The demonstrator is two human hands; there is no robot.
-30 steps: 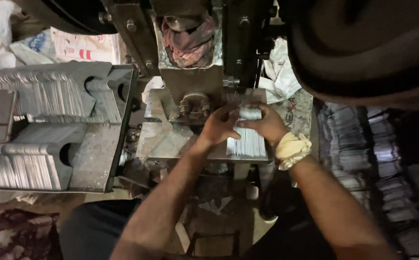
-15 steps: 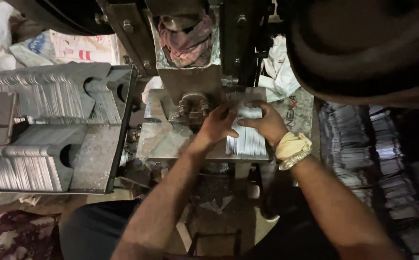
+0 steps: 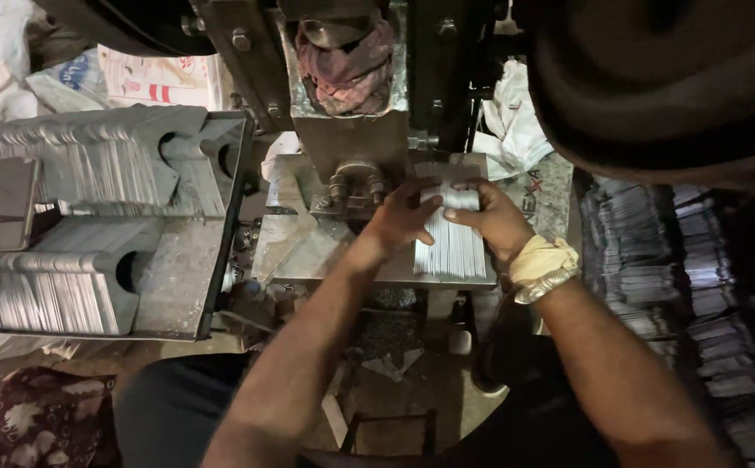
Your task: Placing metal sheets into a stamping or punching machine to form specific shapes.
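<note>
Centre frame: my left hand (image 3: 403, 217) and right hand (image 3: 494, 221), fingers clamped on a stack of thin silvery metal strips (image 3: 451, 247) on the press's steel bench (image 3: 308, 251) | stack unfed, I judge | grey tray (image 3: 178, 286) left holds stamped plates.

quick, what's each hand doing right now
Left hand: fingers curled on the stack of thin metal strips, gripping its left edge.
Right hand: closed on the same stack.
</note>
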